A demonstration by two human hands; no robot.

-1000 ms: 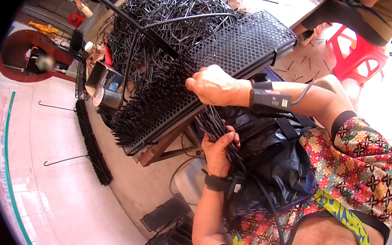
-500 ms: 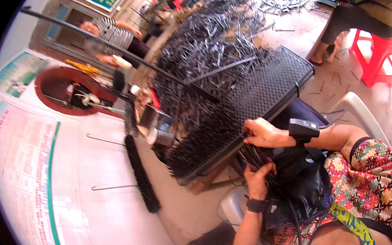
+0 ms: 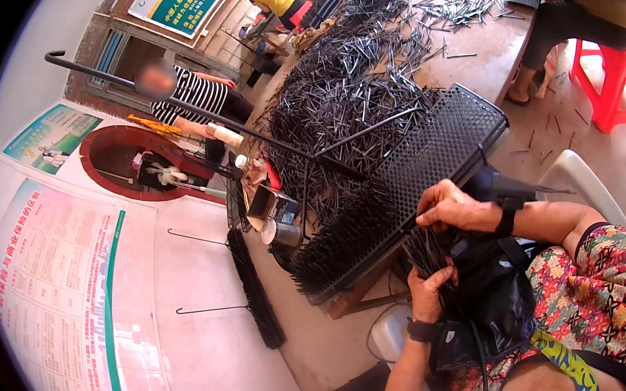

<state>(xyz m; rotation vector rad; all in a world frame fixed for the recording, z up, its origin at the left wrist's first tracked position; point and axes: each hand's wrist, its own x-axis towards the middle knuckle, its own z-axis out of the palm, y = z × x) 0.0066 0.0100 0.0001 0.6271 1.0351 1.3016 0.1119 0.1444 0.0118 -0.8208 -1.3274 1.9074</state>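
Left hand (image 3: 428,294) grasps black strips (image 3: 425,252) (bundled) — right hand (image 3: 453,208) near their tips, grip unclear.

The fisheye camera sits on my head, facing down. It views my left hand (image 3: 428,294) and right hand (image 3: 453,206) closely.

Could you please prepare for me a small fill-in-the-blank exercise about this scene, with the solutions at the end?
1. The person's ____ hand grips a bundle of thin black strips.
2. The black board near the right hand is pierced with many small ____.
3. The plastic stool at the upper right is coloured ____.
4. A co-worker at the upper left wears a top with black-and-white ____.

Missing words: left; holes; red; stripes.
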